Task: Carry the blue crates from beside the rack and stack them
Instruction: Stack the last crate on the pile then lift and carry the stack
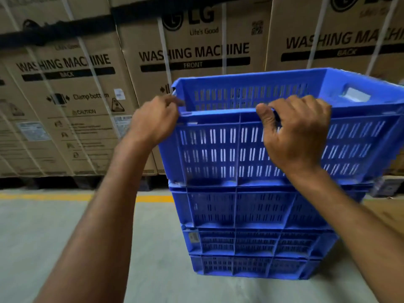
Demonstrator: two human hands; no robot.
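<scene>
**Warehouse floor: fourth crate going on**

Concrete floor (43, 237) with a yellow line (43, 196); strapped washing-machine cartons (192, 51) are walling off the back. We are watching both hands working the top crate (218, 149). The left hand (153, 121) is gripping its near-left rim corner. The right hand (295, 136) is curling over the near rim, fingers inside. The crate is sitting slightly askew on a stack (251, 215) of three blue crates; we cannot tell whether it is fully seated. We are judging the task well along: seating is left, and any further crates are out of sight.
</scene>
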